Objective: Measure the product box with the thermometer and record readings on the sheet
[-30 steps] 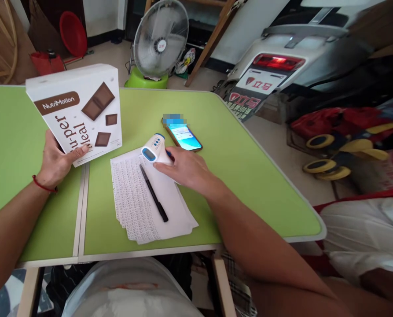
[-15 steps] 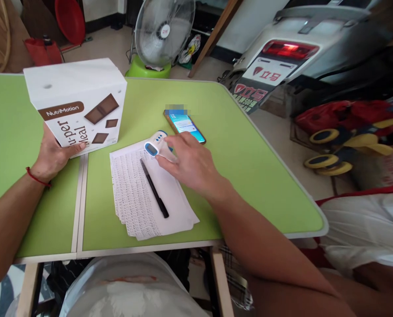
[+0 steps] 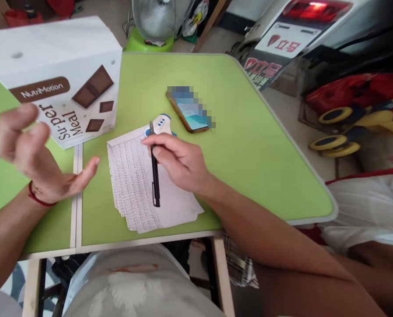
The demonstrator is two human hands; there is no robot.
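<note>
Between the thumb and fingers of my right hand (image 3: 179, 160) is a black pen (image 3: 155, 176), raised over the handwritten sheets of paper (image 3: 130, 176). Just beyond that hand lies a white and blue handheld thermometer (image 3: 161, 123), partly hidden by the fingers. My left hand (image 3: 34, 154) hovers with fingers apart and nothing in it, in front of a white NutriMotion box (image 3: 54, 48). The box stands on the table at the left, printed with chocolate pieces. A phone (image 3: 188, 110) with a lit screen rests beyond the thermometer.
The green table (image 3: 249, 154) has a metal seam left of the papers. Past its far edge are a fan (image 3: 155, 20) on a green stool (image 3: 150, 42) and a parked scooter (image 3: 282, 44). Another person's white clothing (image 3: 364, 211) shows at the right.
My left hand has let go of the box and drawn back, opening. My right hand has released the thermometer and picked up the pen from the papers. The view has shifted downward.
</note>
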